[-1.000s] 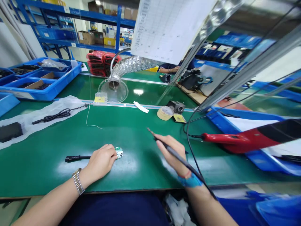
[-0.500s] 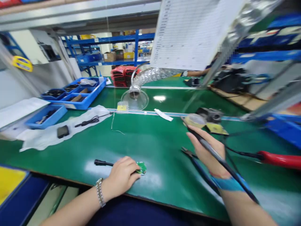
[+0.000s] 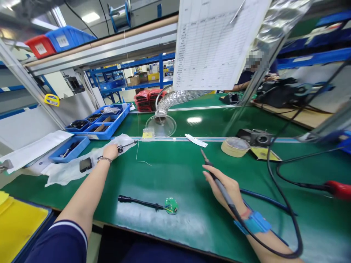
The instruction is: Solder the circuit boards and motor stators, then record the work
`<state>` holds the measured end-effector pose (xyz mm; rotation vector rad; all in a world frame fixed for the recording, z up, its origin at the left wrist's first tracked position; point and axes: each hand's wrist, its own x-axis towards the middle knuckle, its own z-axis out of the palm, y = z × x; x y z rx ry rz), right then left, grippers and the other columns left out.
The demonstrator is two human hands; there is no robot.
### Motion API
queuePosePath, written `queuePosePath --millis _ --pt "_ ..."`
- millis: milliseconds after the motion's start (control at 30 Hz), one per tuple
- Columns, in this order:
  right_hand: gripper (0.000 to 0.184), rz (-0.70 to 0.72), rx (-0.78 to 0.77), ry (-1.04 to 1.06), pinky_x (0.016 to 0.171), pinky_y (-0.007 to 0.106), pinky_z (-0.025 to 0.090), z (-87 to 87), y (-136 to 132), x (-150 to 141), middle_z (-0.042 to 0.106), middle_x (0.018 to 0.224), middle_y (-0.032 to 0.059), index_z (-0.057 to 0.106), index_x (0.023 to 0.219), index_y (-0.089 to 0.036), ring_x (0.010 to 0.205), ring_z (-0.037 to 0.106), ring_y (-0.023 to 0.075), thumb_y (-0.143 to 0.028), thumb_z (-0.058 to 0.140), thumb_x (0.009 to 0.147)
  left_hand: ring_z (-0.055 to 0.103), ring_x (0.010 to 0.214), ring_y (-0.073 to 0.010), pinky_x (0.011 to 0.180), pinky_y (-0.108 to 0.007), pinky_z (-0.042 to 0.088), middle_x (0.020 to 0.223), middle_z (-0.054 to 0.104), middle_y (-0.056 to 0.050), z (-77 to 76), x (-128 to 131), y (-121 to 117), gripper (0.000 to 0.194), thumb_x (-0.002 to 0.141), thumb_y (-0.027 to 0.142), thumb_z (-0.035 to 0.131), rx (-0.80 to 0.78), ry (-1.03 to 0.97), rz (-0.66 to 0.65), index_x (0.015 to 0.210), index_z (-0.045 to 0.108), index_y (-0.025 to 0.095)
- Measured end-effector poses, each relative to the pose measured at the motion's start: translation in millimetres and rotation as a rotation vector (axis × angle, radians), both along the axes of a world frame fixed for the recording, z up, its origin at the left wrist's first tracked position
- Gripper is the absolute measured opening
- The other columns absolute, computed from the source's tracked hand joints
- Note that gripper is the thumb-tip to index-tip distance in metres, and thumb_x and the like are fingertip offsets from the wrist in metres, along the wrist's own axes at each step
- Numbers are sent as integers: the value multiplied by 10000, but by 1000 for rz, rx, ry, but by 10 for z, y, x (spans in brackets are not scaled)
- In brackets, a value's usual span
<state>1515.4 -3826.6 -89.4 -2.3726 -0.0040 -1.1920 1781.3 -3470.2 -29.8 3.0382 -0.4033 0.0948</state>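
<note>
My left hand (image 3: pixel 111 151) reaches to the coiled black cable (image 3: pixel 124 145) on a white plastic bag (image 3: pixel 64 171). It covers part of the coil; its fingers are hidden, so I cannot tell whether they grip it. A pen-shaped soldering iron (image 3: pixel 222 188) is in my right hand (image 3: pixel 227 186), closed round its grip, tip pointing up and away. On the green bench near the front edge lies a small round green circuit board (image 3: pixel 171 205), wired to a short black cable with a connector (image 3: pixel 124 198). Blue-handled pliers (image 3: pixel 267 199) are partly hidden behind my right hand.
Beyond the soldering iron are a round tin (image 3: pixel 235 147) and a soldering iron stand (image 3: pixel 259 138). A fume hood (image 3: pixel 161 126) hangs mid-bench. Blue part trays (image 3: pixel 109 129) stand left. A black cord (image 3: pixel 297 233) loops at right. Another person (image 3: pixel 246 75) is behind the hanging sheet (image 3: pixel 208 44).
My left hand has let go of the circuit board's cable and moved up and left to the coiled cable. The soldering iron's tip has moved away from the tin. The view has tilted up.
</note>
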Motion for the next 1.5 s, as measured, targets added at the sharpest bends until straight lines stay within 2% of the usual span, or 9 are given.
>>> queuePosePath --millis 200,400,567,667,767,967,1133,1367,1500 --pt "205 1 -30 -24 664 261 557 10 17 2 726 872 74 644 991 -171 614 683 165 -291 513 888 602 921 -193 809 -387 508 1061 613 -79 17 44 178 252 882 293 545 6 3 36 1072 579 132" --pt "189 26 43 -12 705 262 556 54 80 -38 724 897 76 651 1004 -176 679 692 169 -259 540 876 526 1074 -277 935 -422 421 1160 574 -125 285 -420 672 322 871 234 415 -66 -231 8 1155 496 106" --pt "187 54 73 0 718 262 551 85 146 -46 721 915 82 652 1011 -170 732 693 171 -238 547 871 586 940 -234 871 -375 480 978 632 -67 -35 -847 779 253 805 347 467 -101 -61 -267 976 557 184" --pt "185 70 72 11 699 256 545 87 165 -59 720 906 84 648 1009 -168 721 689 166 -233 540 874 585 1002 -259 889 -401 479 1067 626 -97 -138 -1016 620 328 810 389 491 -114 44 -415 1048 571 177" --pt "190 68 105 40 629 232 528 80 164 -74 710 794 60 637 1017 -166 624 667 142 -236 526 880 516 1139 -263 973 -421 429 1236 556 -106 -5 -1200 322 404 860 402 469 -159 43 -541 1201 524 192" --pt "163 102 131 63 534 204 484 58 173 -83 625 607 -5 613 987 -179 498 599 110 -246 507 883 565 1007 -205 901 -338 458 1077 642 -70 35 -1550 -384 238 893 273 491 -53 197 -900 1070 633 201" --pt "138 161 171 98 617 214 507 91 355 -200 662 733 23 584 983 -195 613 635 121 -207 502 874 572 823 -182 769 -308 456 839 651 -50 -145 -1495 -507 210 896 228 487 14 156 -863 803 666 173" --pt "301 409 497 238 723 236 500 229 850 -239 638 811 0 508 1071 -223 730 622 117 -118 561 795 568 791 -149 746 -273 444 814 639 -28 -89 -1749 -722 182 902 261 486 -478 192 -803 814 624 183" --pt "332 546 677 294 699 243 495 239 1004 -158 619 798 -10 483 1083 -227 722 606 117 -122 574 782 550 729 -136 693 -256 433 763 603 -16 -134 -1954 -916 169 889 244 502 -591 274 -791 767 596 172"
